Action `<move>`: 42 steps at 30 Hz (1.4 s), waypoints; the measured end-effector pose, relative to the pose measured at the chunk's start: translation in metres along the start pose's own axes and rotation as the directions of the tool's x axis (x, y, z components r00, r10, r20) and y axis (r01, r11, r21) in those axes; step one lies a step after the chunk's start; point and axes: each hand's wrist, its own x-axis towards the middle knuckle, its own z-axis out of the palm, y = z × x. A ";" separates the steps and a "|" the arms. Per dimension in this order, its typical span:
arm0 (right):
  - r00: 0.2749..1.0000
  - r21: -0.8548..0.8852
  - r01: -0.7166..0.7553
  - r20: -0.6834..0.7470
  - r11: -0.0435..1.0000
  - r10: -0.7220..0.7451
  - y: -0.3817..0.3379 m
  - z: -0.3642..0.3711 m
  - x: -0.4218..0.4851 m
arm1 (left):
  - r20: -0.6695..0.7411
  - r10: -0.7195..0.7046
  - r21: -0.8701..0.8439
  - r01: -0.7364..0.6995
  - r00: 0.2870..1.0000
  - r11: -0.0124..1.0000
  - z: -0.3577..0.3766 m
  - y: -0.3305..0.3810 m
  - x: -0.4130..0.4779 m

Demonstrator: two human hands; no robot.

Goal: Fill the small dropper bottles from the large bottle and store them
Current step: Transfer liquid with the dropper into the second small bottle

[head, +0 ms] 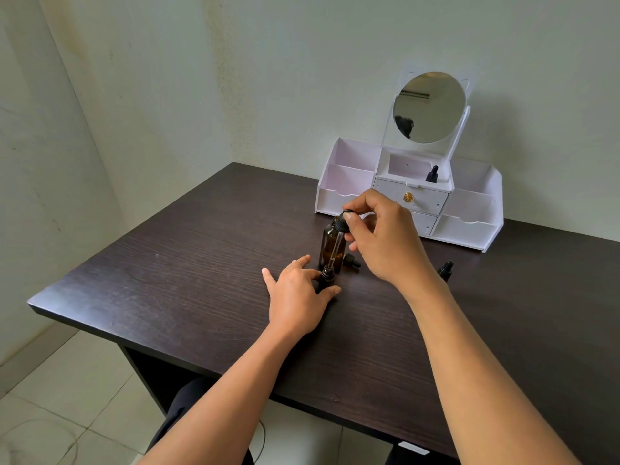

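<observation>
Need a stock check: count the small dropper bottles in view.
3: one in the organizer's middle compartment, one held by the left hand, one behind the right forearm. Hands may hide more.

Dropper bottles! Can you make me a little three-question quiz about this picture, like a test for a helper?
1. True or false: the right hand holds a dropper over the small bottle.
2. Which hand steadies the small bottle on the table? A) left B) right
3. Fill in: one capped bottle already stands in the white ____ under the mirror.

Key
1. True; its tip is at the bottle's mouth.
2. A; the left hand is at its base, in front of the large bottle.
3. organizer
</observation>
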 end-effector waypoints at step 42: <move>1.000 0.001 0.009 0.012 1.000 -0.009 0.015 0.010 -0.001 | -0.008 0.012 0.010 -0.012 1.000 1.000 0.001 -0.001 0.000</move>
